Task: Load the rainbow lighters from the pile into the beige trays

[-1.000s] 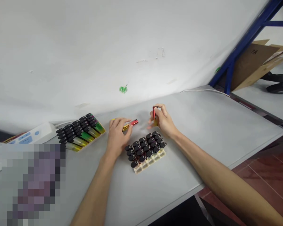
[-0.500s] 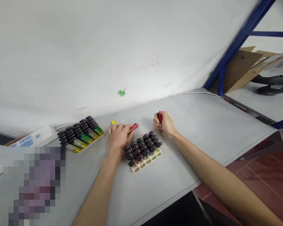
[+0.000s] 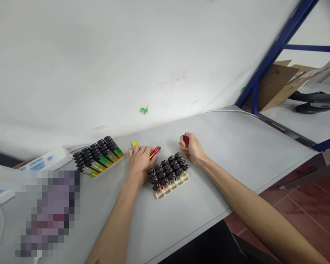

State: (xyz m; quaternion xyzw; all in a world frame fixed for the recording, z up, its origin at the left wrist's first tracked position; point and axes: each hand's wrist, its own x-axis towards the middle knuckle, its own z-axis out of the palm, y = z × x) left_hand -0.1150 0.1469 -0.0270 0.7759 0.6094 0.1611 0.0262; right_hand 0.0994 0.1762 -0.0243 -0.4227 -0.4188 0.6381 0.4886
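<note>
My right hand is closed in a fist around a red lighter, its top end showing above the fingers. My left hand lies low on the table with its fingers curled over a slim, shiny red lighter-like piece, whose end sticks out to the right. A yellow piece pokes out beyond the left fingertips; its other end is hidden. Between my forearms stands a pale tray with rows of black-capped lighters; its front row of slots shows bare.
A second block of black-capped lighters, green and yellow, stands at the left. Behind it is a white power strip. A pixelated object lies front left. A blue frame, cardboard and a black device are at the right.
The view has shifted slightly. Both hands keep nearly the same places and grips, with the left fingers moved a little over the red piece.
</note>
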